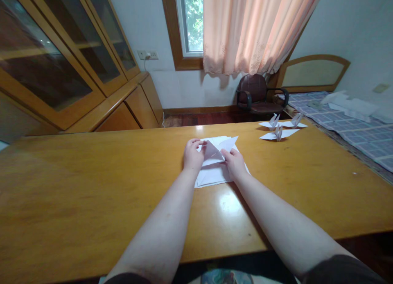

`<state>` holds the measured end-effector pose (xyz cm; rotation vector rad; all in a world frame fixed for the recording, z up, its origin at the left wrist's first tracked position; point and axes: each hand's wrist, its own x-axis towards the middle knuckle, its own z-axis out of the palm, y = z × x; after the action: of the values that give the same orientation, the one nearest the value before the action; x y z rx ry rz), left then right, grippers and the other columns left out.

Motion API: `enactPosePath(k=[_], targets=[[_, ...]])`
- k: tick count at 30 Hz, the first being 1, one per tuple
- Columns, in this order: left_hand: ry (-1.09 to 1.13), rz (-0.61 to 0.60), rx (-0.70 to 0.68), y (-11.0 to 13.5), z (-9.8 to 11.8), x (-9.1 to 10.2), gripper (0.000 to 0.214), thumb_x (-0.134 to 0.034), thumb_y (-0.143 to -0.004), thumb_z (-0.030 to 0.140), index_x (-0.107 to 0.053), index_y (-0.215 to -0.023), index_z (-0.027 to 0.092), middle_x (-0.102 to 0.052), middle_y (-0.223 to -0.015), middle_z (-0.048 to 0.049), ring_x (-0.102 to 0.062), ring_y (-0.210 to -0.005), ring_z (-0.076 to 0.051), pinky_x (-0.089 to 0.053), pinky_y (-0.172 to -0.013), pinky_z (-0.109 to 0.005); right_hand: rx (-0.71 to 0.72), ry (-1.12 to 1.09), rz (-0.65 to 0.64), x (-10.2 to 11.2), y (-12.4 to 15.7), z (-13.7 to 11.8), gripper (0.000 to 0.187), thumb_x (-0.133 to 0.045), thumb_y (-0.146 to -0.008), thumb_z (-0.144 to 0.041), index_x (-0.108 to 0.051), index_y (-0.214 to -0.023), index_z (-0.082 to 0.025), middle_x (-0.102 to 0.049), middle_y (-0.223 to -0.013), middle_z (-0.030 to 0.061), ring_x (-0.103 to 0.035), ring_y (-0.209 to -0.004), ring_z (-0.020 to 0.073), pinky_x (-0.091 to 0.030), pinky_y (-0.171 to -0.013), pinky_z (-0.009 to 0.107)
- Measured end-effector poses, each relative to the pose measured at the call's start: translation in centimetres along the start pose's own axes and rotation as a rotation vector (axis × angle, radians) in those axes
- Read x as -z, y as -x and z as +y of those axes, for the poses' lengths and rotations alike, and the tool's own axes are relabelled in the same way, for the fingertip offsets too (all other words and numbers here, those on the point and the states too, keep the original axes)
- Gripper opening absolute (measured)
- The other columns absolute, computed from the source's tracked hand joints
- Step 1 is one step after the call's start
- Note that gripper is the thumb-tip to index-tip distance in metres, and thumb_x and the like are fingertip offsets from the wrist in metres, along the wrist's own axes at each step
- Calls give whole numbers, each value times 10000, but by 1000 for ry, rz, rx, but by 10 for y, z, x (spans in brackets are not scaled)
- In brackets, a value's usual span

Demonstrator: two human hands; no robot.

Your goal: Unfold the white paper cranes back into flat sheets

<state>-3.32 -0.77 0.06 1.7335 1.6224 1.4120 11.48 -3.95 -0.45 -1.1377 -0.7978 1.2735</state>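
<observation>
A partly folded sheet of white paper [212, 152] is between my two hands, one flap raised and in shadow. My left hand [194, 153] grips its left side, thumb and fingers closed on the edge. On the right, my right hand [236, 162] pinches the paper near a pointed flap that sticks up to the right. Beneath it lies a stack of white paper sheets [213, 176], flat on the wooden table [123, 194]. Some of my fingertips are hidden behind the folds.
Several folded paper cranes, one of them nearest [278, 133], stand at the table's far right corner. Beyond the table are a brown armchair [254, 91] and a bed with a checked cover [346, 124]. A glass-doored cabinet [123, 107] is at the left.
</observation>
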Motion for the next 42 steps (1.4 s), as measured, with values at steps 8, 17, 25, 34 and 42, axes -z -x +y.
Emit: enactPosePath(k=[8,17,25,34,42], targets=[[-150,-346,-271,9,14,3,333,-494,-761,89,-628,-1038,217,-637,-967,-50,-591,-893,-189,-472,-816,-313,104,101,-10,1,1,0,298,-652,-676,-433,-669,-840,-184,-690,-816,38,-615,-696,186,-499,-546,270],[-48,-428,-343,9,18,5,404,-621,-773,361,-586,-1152,226,-679,-969,-39,-592,-938,-218,-426,-879,-381,120,70,-41,1,-1,4,326,-633,-706,-433,-664,-923,-191,-695,-928,59,-635,-758,185,-509,-588,280],[-29,-391,-380,9,18,3,308,-677,-735,361,-618,-1004,224,-643,-1058,-41,-557,-1013,-216,-414,-897,-371,158,153,1,3,-3,7,235,-625,-688,-340,-661,-857,-181,-685,-789,29,-591,-627,152,-485,-561,264],[140,-375,-355,10,20,3,136,-661,-737,271,-554,-706,194,-604,-825,-11,-559,-857,-164,-429,-797,-307,149,105,-14,0,0,2,231,-621,-700,-389,-644,-778,-173,-638,-655,-4,-540,-540,122,-447,-506,238],[266,-241,-156,10,21,5,146,-596,-760,264,-501,-678,190,-623,-811,2,-571,-801,-144,-423,-774,-276,66,-113,137,6,-10,7,298,-625,-686,-482,-508,-677,-208,-554,-539,-42,-513,-488,129,-460,-456,256]])
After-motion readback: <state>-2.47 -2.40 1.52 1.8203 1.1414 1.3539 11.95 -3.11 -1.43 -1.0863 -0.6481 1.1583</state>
